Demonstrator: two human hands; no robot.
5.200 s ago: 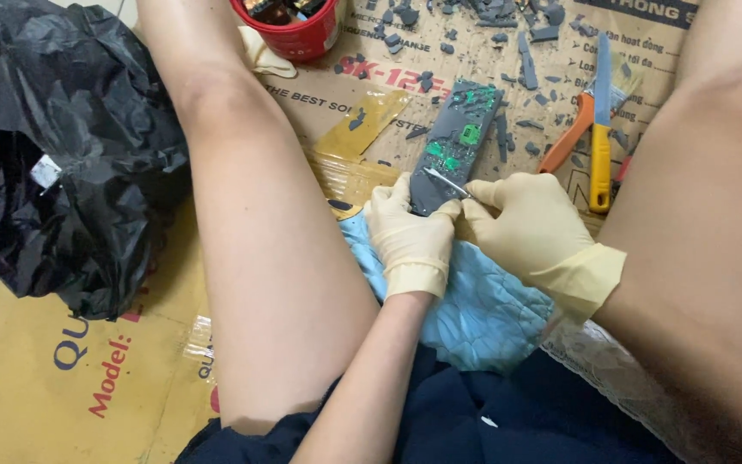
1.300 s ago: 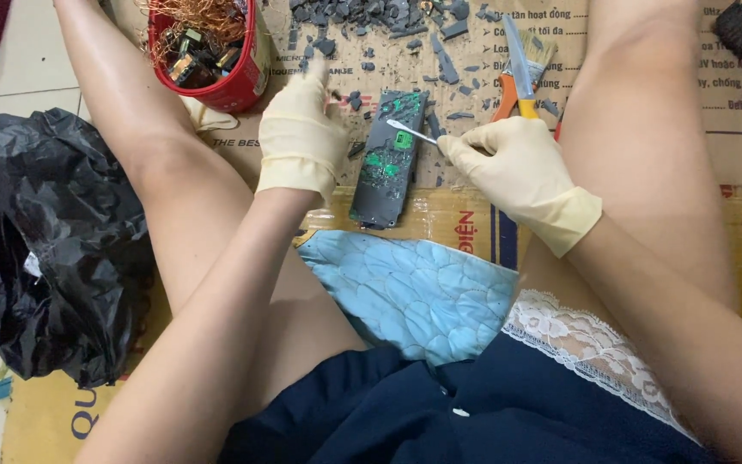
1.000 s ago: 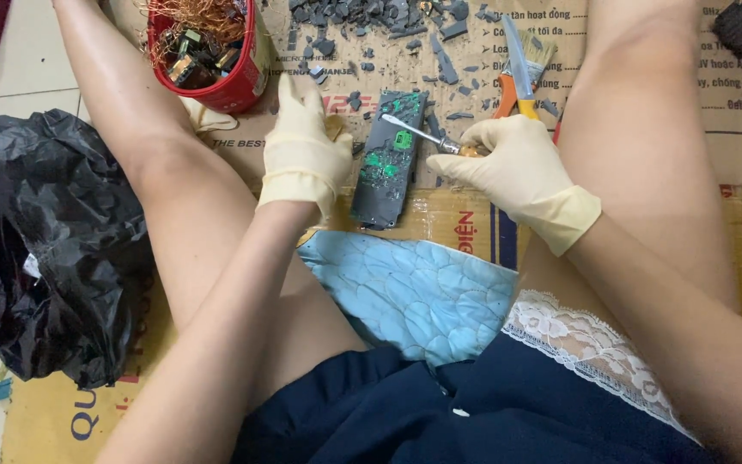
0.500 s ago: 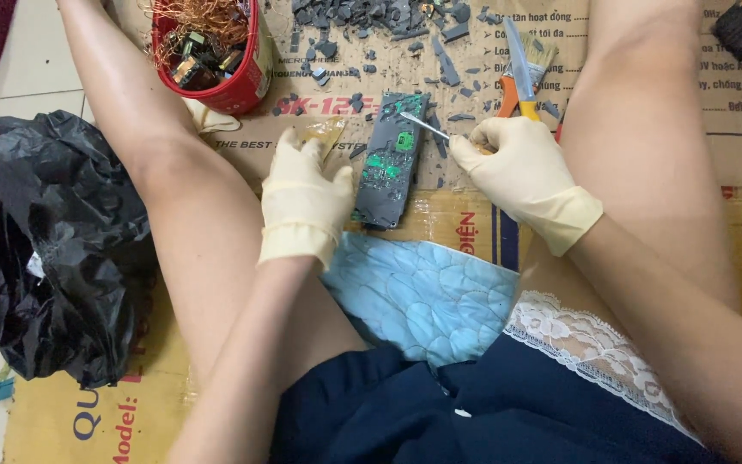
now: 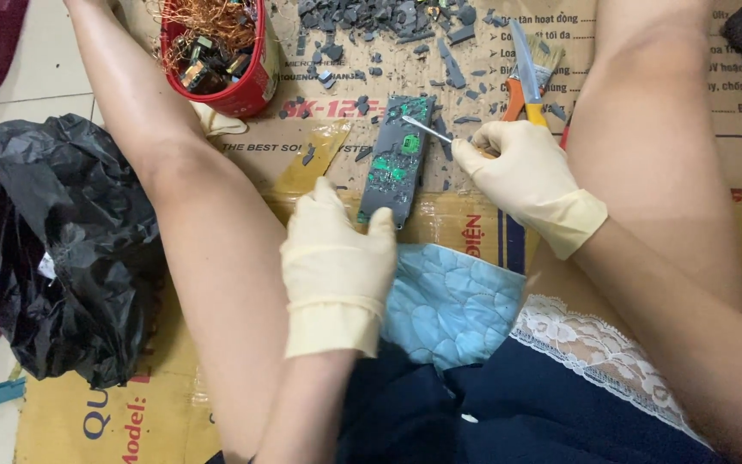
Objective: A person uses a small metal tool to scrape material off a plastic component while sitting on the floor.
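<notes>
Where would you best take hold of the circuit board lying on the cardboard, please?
Probably by the near short end of the circuit board, coming from the person's side. It lies flat, long and narrow, pointing away. The left hand already meets that end, while the right hand works a thin metal tool over the far half.

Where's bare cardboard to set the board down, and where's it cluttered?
Free: the cardboard strip between the red tub and the circuit board, bar a few chips; also the patch lower left, below the black bag. Crowded: the top edge, strewn with grey fragments, and beside the right hand, where the pliers lie.
</notes>
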